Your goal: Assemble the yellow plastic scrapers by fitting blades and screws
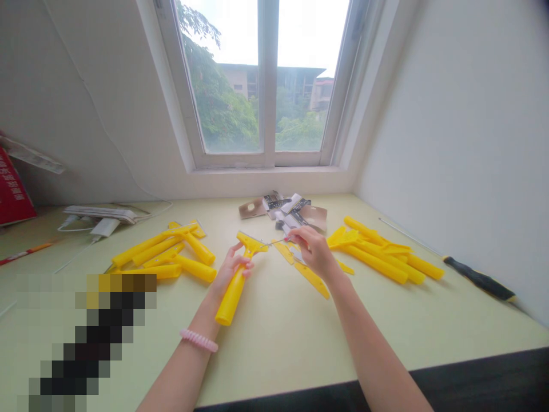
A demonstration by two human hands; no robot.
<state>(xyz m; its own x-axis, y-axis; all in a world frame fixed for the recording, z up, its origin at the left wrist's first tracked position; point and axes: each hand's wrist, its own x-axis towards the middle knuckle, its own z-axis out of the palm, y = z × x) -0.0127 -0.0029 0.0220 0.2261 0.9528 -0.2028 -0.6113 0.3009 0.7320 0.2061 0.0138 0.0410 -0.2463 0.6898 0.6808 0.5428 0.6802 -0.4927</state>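
Tabletop [274,355]: your left hand [231,268] wraps the yellow plastic scraper [232,297] by its handle (light, stiff); right hand [313,252] pinches a thin metal blade [278,242].

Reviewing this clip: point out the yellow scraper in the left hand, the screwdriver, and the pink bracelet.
Yellow scraper [231,297]: head view, on the handle.
Screwdriver [480,280]: head view, on the grip.
Pink bracelet [198,340]: head view, on the band.

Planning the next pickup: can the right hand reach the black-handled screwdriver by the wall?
Probably yes: the screwdriver lies uncovered beyond a heap of yellow plastic scraper handles, though the right hand pinches a thin metal blade.
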